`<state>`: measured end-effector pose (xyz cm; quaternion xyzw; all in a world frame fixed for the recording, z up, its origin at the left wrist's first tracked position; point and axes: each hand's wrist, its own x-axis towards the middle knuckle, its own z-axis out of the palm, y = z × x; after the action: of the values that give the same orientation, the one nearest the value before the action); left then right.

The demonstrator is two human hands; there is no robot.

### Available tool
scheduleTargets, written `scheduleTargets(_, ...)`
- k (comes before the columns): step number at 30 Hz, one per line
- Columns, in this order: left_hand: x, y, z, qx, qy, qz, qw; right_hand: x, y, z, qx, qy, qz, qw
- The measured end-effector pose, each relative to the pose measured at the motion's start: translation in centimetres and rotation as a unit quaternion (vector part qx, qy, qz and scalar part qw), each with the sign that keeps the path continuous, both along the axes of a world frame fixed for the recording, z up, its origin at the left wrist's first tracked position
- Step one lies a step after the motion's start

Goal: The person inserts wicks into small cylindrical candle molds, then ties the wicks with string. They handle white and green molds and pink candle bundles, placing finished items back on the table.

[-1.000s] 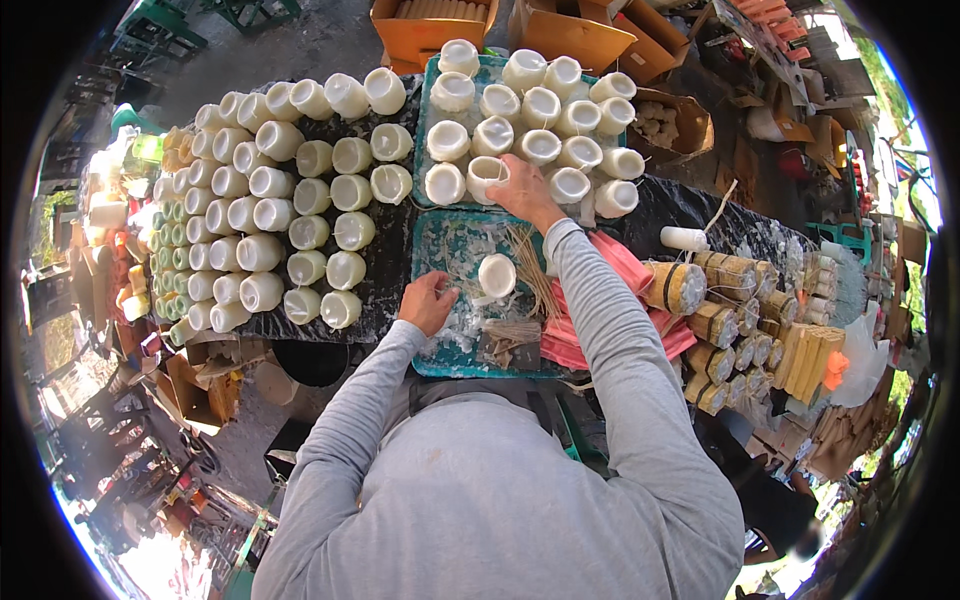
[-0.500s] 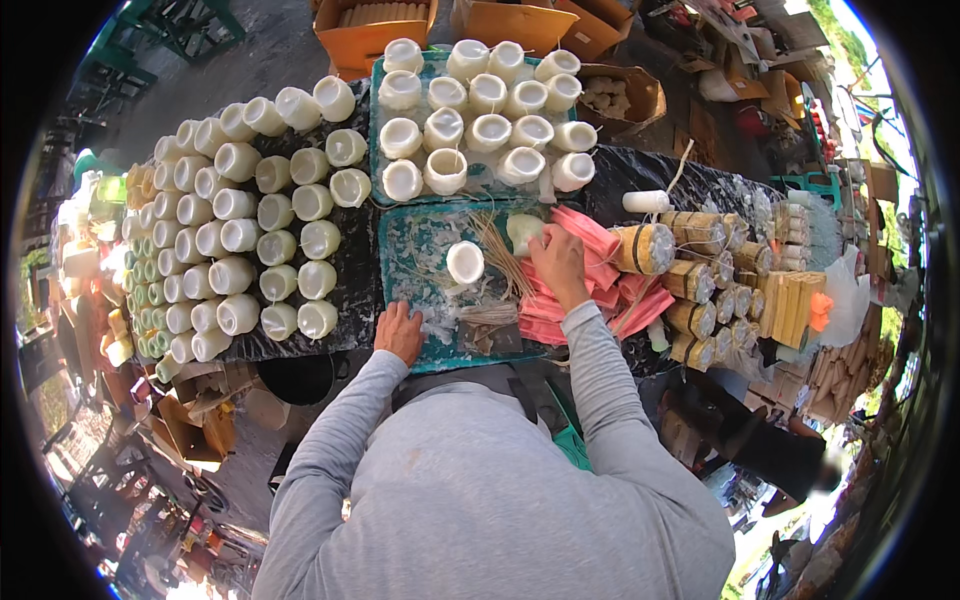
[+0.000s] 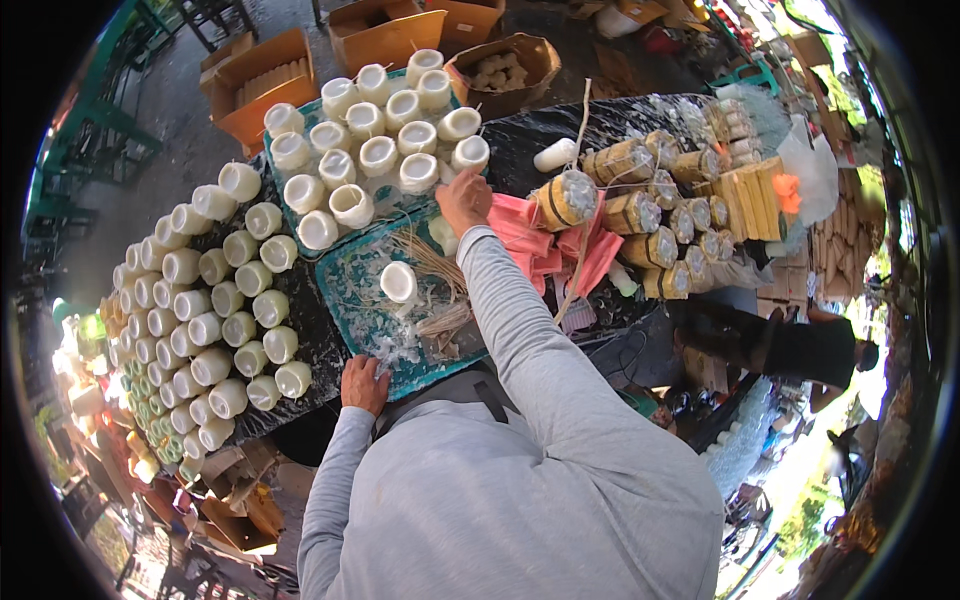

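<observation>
Right hand (image 3: 466,203) is at the upper tray's (image 3: 395,203) near-right corner, beside the pink sheets (image 3: 512,235). Fingers curled, tips hard to make out; can't tell if it grips or touches the nearest cup (image 3: 470,153). Pale lump (image 3: 443,236) just left of it, partly hidden by the wrist; can't tell what it is. Left hand (image 3: 364,385) rests at the lower tray's (image 3: 331,288) near-left edge, fingers bent, no grip visible. Lone white cup (image 3: 398,282) sits on that tray, clear of both hands. Sleeve covers part of the sheets.
</observation>
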<state>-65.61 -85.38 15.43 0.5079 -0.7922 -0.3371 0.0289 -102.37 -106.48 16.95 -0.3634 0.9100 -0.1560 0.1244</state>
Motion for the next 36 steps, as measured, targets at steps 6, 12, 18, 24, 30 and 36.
scheduleTargets(6,0.3,-0.6,3.9,0.040,0.074,0.032,0.996,0.8,11.1,4.5,-0.237,-0.135,0.019,0.962)
scheduleTargets(12,-3.4,-3.0,8.5,0.376,0.216,0.120,0.893,7.6,25.2,6.9,-0.309,-0.564,-0.056,0.764)
scheduleTargets(18,-7.5,-3.6,8.3,0.513,0.382,0.169,0.750,13.3,29.3,9.0,-0.280,-0.325,0.177,0.886)
scheduleTargets(24,-8.9,-5.4,8.8,0.471,0.357,0.086,0.802,7.7,30.5,9.9,-0.215,-0.310,0.109,0.920)
scheduleTargets(30,-13.4,-6.7,11.0,0.492,0.329,0.016,0.806,2.2,31.4,10.2,-0.167,-0.520,-0.007,0.838)
scheduleTargets(36,-18.2,-8.8,10.0,0.461,0.338,0.004,0.820,3.9,28.4,10.8,-0.284,-0.673,0.012,0.683)
